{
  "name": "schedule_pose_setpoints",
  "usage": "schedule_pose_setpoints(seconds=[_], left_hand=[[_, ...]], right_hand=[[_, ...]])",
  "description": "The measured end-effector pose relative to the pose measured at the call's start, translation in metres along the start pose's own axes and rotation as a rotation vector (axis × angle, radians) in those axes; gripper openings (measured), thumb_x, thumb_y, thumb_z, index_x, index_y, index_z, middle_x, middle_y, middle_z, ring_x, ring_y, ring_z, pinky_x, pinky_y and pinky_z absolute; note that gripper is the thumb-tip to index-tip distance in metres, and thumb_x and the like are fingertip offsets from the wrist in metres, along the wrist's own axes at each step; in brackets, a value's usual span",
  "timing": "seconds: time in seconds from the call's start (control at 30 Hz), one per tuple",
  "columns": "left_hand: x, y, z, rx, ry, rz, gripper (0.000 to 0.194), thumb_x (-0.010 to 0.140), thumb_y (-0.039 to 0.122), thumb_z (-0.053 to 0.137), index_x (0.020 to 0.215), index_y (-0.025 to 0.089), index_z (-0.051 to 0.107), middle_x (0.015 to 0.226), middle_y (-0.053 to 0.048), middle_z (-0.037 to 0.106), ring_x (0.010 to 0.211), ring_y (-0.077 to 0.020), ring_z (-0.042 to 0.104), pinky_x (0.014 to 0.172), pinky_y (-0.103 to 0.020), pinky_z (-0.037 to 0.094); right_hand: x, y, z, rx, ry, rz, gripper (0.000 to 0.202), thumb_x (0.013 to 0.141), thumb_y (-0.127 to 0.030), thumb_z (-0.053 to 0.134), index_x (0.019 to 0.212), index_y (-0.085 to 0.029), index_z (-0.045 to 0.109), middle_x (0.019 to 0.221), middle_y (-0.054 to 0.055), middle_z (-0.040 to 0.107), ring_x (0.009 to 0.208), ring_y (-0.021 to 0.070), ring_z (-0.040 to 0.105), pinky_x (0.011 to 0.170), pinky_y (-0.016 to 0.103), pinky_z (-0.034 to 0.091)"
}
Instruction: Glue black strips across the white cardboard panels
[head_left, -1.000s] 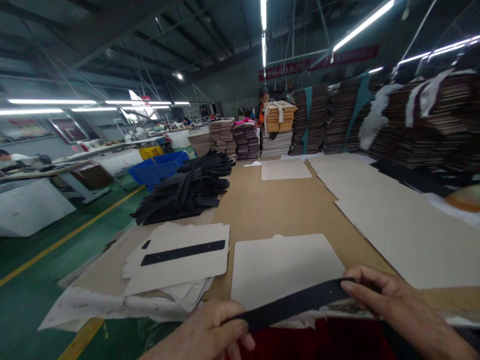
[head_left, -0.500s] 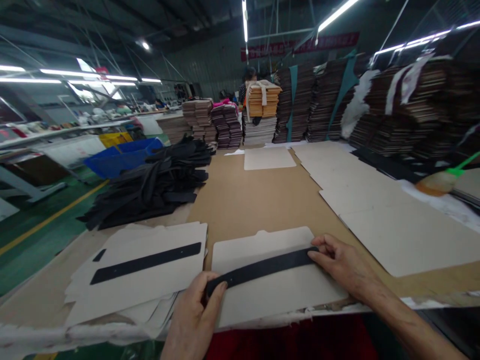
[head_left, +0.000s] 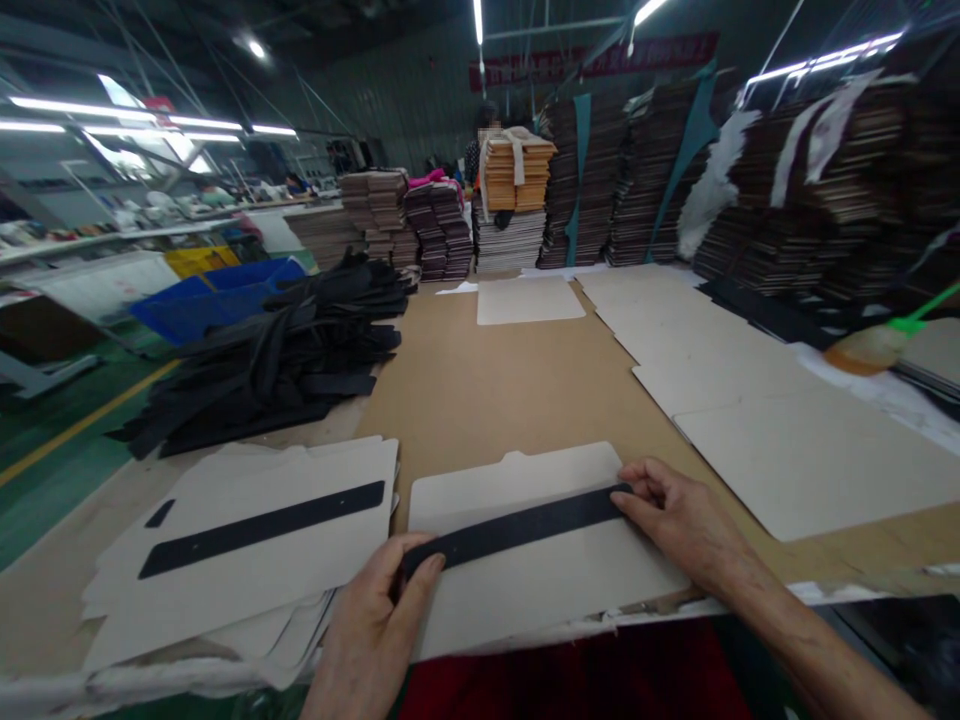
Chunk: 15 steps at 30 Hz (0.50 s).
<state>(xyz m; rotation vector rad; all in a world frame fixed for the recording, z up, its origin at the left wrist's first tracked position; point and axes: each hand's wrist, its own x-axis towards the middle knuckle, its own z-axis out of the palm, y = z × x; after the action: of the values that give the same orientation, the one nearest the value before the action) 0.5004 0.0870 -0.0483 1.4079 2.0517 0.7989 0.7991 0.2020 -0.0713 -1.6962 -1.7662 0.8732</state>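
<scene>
A long black strip (head_left: 517, 526) stretches between my two hands, over a pale grey board (head_left: 540, 590) at the table's front edge. My left hand (head_left: 379, 610) pinches the strip's left end between thumb and fingers. At the strip's right end, my right hand (head_left: 667, 515) grips it the same way, near the board's right side. Whether the whole strip touches the board I cannot tell. To the left lies a stack of pale boards (head_left: 300, 580), and another black strip (head_left: 262, 530) rests on its top board.
A heap of black strips (head_left: 270, 350) covers the table's left side, beside a blue bin (head_left: 217, 300). Overlapping pale boards (head_left: 795, 450) line the right. A container with a green stem (head_left: 870, 345) is at far right. Tall stacks (head_left: 585, 190) stand behind the table.
The strip's middle, bowed slightly before, now looks straighter and lower over the board. Both hands keep their hold on its ends. The whole view has shifted a little.
</scene>
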Motion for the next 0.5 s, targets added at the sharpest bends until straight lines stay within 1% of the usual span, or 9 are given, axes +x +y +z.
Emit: schedule_pose_setpoints(seconds=[0.1, 0.23, 0.37, 0.5], left_hand=[[0.0002, 0.0002, -0.0005, 0.023, -0.014, -0.005, 0.037, 0.084, 0.057, 0.050, 0.098, 0.026, 0.066, 0.089, 0.001, 0.073, 0.081, -0.0214, 0.066, 0.069, -0.027, 0.051], [0.0013, -0.0019, 0.0002, 0.042, -0.023, -0.003, 0.039, 0.086, 0.058, 0.049, 0.101, 0.026, 0.064, 0.090, 0.000, 0.072, 0.083, -0.0224, 0.066, 0.070, -0.028, 0.051], [0.0024, -0.0049, 0.0017, 0.065, -0.003, 0.000, 0.038, 0.084, 0.058, 0.049, 0.100, 0.026, 0.064, 0.090, 0.001, 0.072, 0.082, -0.0224, 0.066, 0.071, -0.029, 0.051], [0.0024, -0.0049, 0.0023, 0.081, -0.012, -0.007, 0.037, 0.085, 0.057, 0.049, 0.101, 0.027, 0.064, 0.089, 0.002, 0.072, 0.081, -0.0216, 0.066, 0.071, -0.028, 0.051]], right_hand=[[-0.0008, -0.0042, 0.0001, -0.009, 0.021, -0.012, 0.027, 0.072, -0.043, 0.056, 0.089, -0.022, 0.060, 0.060, -0.003, 0.058, 0.056, 0.0157, 0.054, 0.055, 0.028, 0.040], [-0.0015, -0.0063, 0.0009, -0.042, 0.056, -0.030, 0.024, 0.071, -0.042, 0.056, 0.085, -0.023, 0.060, 0.056, -0.005, 0.052, 0.051, 0.0145, 0.049, 0.051, 0.027, 0.036], [-0.0012, -0.0063, 0.0010, -0.058, 0.056, -0.045, 0.024, 0.071, -0.042, 0.055, 0.085, -0.023, 0.060, 0.056, -0.005, 0.052, 0.051, 0.0142, 0.048, 0.051, 0.027, 0.036], [-0.0010, -0.0041, 0.0027, -0.096, 0.051, -0.045, 0.023, 0.073, -0.042, 0.054, 0.085, -0.024, 0.060, 0.057, -0.005, 0.051, 0.052, 0.0144, 0.048, 0.052, 0.027, 0.036]])
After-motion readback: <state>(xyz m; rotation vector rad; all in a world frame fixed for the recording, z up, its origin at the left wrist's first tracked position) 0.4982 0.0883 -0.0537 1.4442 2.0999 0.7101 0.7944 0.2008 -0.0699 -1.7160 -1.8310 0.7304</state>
